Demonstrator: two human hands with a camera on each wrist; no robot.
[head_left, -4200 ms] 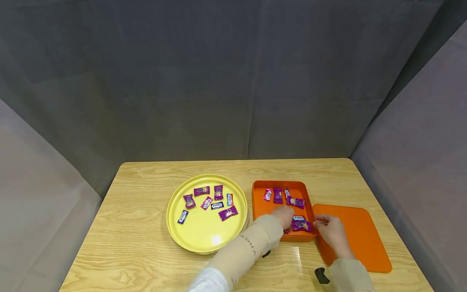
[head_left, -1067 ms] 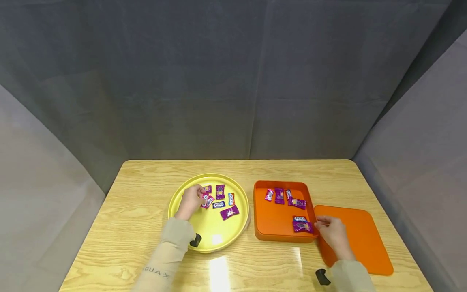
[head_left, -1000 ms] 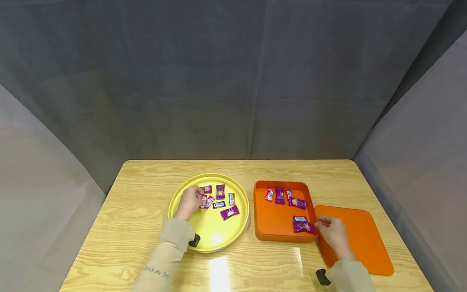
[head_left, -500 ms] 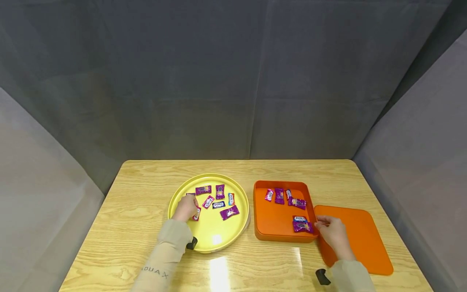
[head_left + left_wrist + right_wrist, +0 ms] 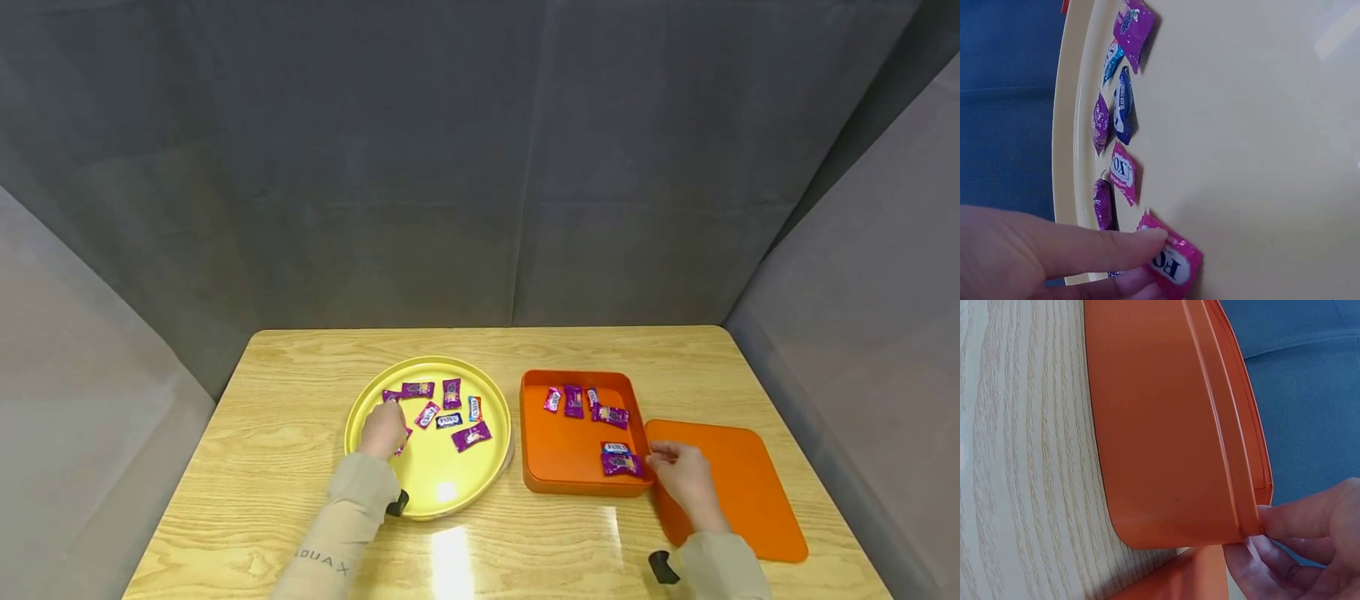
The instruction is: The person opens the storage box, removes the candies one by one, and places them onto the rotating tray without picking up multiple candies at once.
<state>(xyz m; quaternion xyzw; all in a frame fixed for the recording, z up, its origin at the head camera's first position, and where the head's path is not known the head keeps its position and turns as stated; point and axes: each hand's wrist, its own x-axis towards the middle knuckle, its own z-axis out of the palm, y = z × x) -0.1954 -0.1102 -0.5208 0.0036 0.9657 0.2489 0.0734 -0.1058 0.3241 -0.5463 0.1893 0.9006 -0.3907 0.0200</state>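
Observation:
In the head view my left hand [image 5: 382,431] is over the left part of a round yellow tray [image 5: 427,492]. It pinches a pink wrapped candy [image 5: 1175,262] between thumb and fingers, low over the tray's surface. Close by on the tray lie another pink candy [image 5: 427,415], a dark blue one [image 5: 448,421], a light blue one [image 5: 475,408] and several purple ones [image 5: 417,390]. My right hand [image 5: 684,475] grips the rim of an orange square box [image 5: 555,475] near its front right corner, thumb and fingers on either side of the wall.
Several wrapped candies [image 5: 573,402] lie inside the box along its back and right side. An orange lid [image 5: 750,492] lies flat to the right of the box, partly under my right hand. Grey cloth [image 5: 480,208] stands behind the wooden table [image 5: 225,467].
My left hand has gone from inside the orange box to the yellow tray with the pink candy, then down and slightly toward me there. The right hand has stayed at the box rim.

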